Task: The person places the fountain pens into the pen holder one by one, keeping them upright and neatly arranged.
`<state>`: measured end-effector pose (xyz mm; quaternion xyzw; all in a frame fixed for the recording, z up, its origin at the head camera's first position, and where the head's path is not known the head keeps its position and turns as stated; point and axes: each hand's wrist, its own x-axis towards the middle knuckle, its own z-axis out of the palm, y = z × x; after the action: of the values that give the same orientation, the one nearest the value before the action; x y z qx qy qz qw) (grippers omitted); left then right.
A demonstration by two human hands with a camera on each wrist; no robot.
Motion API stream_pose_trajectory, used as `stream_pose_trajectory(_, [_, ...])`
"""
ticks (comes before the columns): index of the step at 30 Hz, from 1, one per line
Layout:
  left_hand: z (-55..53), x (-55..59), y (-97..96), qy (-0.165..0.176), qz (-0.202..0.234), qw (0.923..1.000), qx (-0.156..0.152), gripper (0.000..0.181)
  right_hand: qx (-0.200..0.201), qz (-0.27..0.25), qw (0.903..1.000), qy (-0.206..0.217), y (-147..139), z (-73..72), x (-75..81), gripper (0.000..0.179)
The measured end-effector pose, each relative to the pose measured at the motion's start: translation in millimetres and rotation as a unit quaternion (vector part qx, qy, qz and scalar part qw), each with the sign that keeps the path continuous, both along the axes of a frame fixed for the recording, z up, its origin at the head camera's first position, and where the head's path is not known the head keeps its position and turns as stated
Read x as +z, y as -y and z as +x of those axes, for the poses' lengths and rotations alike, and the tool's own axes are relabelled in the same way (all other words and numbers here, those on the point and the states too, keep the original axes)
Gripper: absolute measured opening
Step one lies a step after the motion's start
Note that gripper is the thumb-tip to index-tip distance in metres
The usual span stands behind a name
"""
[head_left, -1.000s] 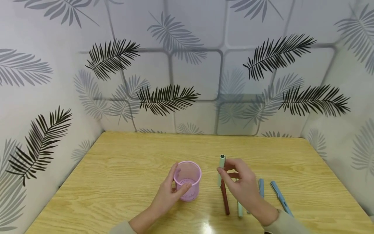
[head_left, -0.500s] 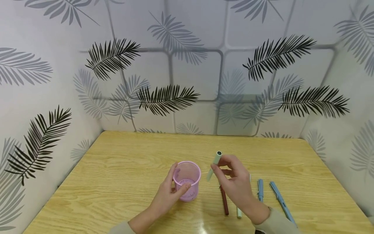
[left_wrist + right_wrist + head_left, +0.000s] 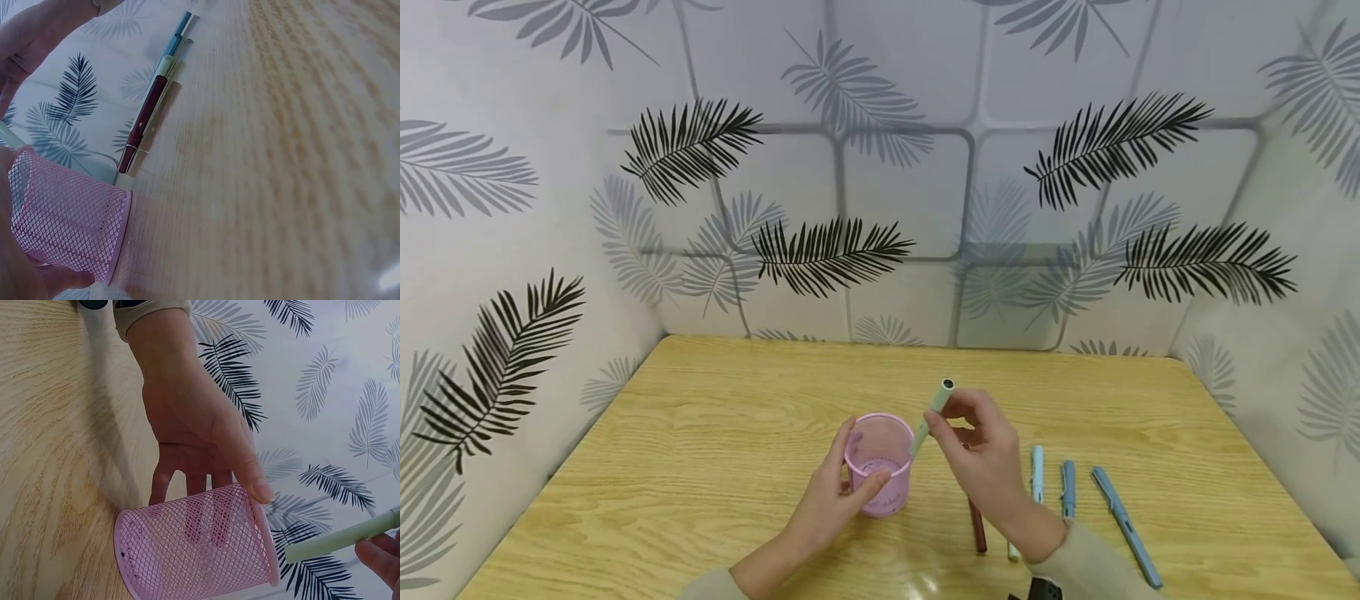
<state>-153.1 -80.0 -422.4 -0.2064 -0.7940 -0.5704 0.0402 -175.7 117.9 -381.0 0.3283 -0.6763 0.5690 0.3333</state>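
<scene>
My left hand [image 3: 831, 500] grips a pink mesh pen cup [image 3: 891, 493], which stands upright on the table, fingers round its far left side and thumb at the near rim. Between the thumb and fingers of my right hand [image 3: 988, 475], a pale green pen [image 3: 936, 410] is pinched, tilted with its lower end toward the cup. The right wrist view shows the end of this pen [image 3: 328, 542] just above the cup's rim. No pens show inside the mesh cup [image 3: 200, 547] there.
On the wooden table [image 3: 700, 442], right of the cup, lie a dark red pen [image 3: 978, 533], another pale green pen [image 3: 1012, 552], a light blue pen [image 3: 1037, 473] and two blue pens [image 3: 1068, 487], partly behind my right arm. A leaf-patterned wall [image 3: 895, 300] borders the table.
My right hand has moved left with the pale green pen, from above the dark red pen to the cup's right rim. The pen has gone from upright to tilted. The left hand and cup stay put.
</scene>
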Motion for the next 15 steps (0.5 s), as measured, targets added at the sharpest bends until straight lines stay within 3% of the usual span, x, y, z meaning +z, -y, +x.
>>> stream_pose_trajectory(5, [0.2, 0.0, 0.5, 0.001, 0.0, 1.0, -0.001, 0.076, -0.009, 0.025, 0.9995, 0.019, 4, -0.1, -2.2, 0.033])
stream_pose_trajectory(10, [0.0, -0.5, 0.4, 0.0, -0.001, 1.0, 0.005, 0.075, -0.026, 0.058, 0.9977, 0.024, 9, 10.1, 6.4, 0.03])
stream_pose_trajectory(15, [0.7, 0.2, 0.5, 0.001, 0.001, 1.0, 0.005, 0.075, -0.056, 0.079, 0.9936, 0.058, 12, 17.8, 11.9, 0.026])
